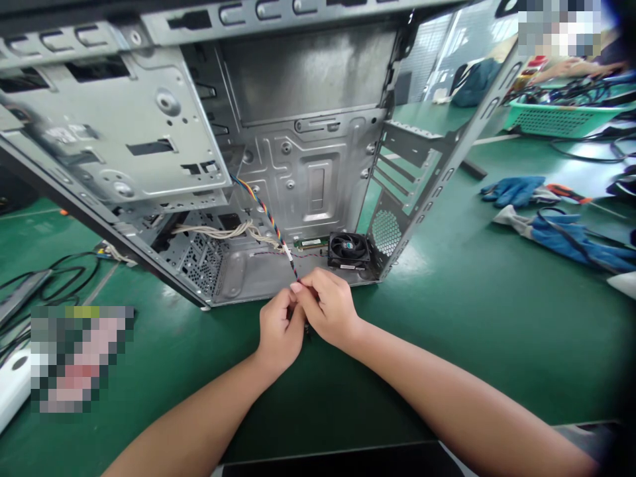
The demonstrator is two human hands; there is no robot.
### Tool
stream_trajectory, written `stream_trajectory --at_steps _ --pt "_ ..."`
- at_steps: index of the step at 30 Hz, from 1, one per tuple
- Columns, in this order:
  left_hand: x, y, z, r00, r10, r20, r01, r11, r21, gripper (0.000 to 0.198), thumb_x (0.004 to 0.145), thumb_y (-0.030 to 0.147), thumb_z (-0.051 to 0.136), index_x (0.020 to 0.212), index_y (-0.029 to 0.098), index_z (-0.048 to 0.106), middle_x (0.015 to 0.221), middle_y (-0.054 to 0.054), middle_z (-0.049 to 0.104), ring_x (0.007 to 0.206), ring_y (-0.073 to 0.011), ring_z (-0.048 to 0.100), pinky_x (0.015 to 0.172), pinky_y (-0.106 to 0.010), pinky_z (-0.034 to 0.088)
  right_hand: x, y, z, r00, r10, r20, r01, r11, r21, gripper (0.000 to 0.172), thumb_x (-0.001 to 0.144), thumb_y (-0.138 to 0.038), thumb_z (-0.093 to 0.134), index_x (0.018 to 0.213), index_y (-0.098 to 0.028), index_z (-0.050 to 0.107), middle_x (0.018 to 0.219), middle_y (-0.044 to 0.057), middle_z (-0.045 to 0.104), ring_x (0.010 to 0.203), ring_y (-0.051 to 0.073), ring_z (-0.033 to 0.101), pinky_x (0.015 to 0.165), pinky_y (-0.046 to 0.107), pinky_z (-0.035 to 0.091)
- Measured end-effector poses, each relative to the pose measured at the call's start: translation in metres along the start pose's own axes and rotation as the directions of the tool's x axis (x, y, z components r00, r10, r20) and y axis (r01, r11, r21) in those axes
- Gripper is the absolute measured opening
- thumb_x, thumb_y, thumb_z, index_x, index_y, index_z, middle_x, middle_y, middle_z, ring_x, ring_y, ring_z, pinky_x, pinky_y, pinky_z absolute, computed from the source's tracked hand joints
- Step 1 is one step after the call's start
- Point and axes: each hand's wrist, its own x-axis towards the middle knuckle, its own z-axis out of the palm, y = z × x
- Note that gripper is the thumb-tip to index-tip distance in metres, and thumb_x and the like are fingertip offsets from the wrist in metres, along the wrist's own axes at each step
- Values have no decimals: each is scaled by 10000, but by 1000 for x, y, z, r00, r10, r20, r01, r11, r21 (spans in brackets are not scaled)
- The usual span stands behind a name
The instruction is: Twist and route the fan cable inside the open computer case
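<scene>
An open metal computer case (318, 185) stands upright on the green table. From its drive cage (144, 126) comes a twisted multicoloured cable (268, 213) with a white label, running down toward me. Both hands meet at the cable's lower end, just in front of the case floor. My left hand (281, 328) is closed on it, fingers pinched. Against it, my right hand (330, 306) pinches the same cable slightly higher. The cable's tip is mostly hidden by the fingers. Inside the case lie a black fan (348, 248), a green memory module (311, 243) and a bundle of cream wires (223, 230).
To the right on the table are blue gloves (511, 191), an orange-handled tool (566, 193) and more blue gloves (571, 238). A green basket (566, 120) of cables stands behind them, near another person's arm. Black cables (54, 278) and a white object (17, 381) lie left.
</scene>
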Motion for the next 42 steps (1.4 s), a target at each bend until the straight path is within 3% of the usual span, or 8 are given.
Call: stream_trajectory --at_steps 12,31,42 --pt "0 -1 -1 1000 -3 -12 3 999 33 235 904 246 512 683 171 490 580 41 537 528 -81 455 540 -199 365 0 1 0 1000 3 2 -3 1000 1 231 919 -215 493 689 -206 469 607 -19 503 559 110 454 545 253 371" --pt "0 -2 -2 1000 18 9 -18 1000 1 195 923 243 476 757 164 543 655 12 583 587 -101 508 581 -216 396 1 0 2 1000 3 26 -1 999 -45 236 922 -207 477 687 -211 453 602 -20 503 563 116 462 554 259 366" --pt "1 -1 -2 998 60 -30 -59 997 44 201 867 221 560 681 174 499 596 37 559 540 -83 487 561 -203 371 4 -3 -3 998 57 -40 -58 998 -36 205 876 -243 570 692 -203 488 571 -55 412 517 94 418 518 241 344"
